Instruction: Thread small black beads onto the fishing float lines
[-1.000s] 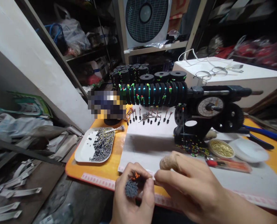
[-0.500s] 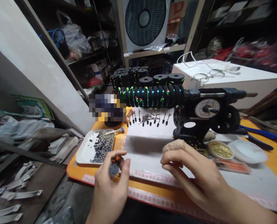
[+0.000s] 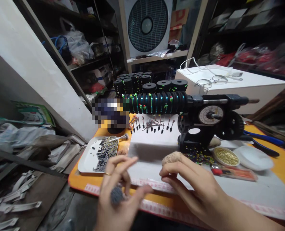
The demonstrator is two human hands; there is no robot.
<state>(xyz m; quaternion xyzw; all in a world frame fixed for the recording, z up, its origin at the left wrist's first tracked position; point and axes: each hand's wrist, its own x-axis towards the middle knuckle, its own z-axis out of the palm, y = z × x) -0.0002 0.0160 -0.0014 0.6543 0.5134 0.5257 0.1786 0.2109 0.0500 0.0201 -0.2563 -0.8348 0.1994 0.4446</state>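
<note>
My left hand is at the orange table's near edge, with a ring on one finger. It cradles a grey bundle of thin sticks between thumb and fingers, the index and middle fingers partly stretched out. My right hand hovers over the white sheet, thumb and forefinger pinched together; what they hold is too small to make out. A black winding machine with a dial stands behind the hands, and a row of black spools with green line sits on its shaft.
A white tray of small dark pieces lies at left. A dish of gold beads, a white lid, blue-handled pliers and a red tool lie at right. Stacked spools, a white box with glasses and a fan stand behind.
My left hand sank toward the table's near edge and its fingers loosened around the grey bundle. My right hand stayed pinched over the white sheet. The view shifted slightly.
</note>
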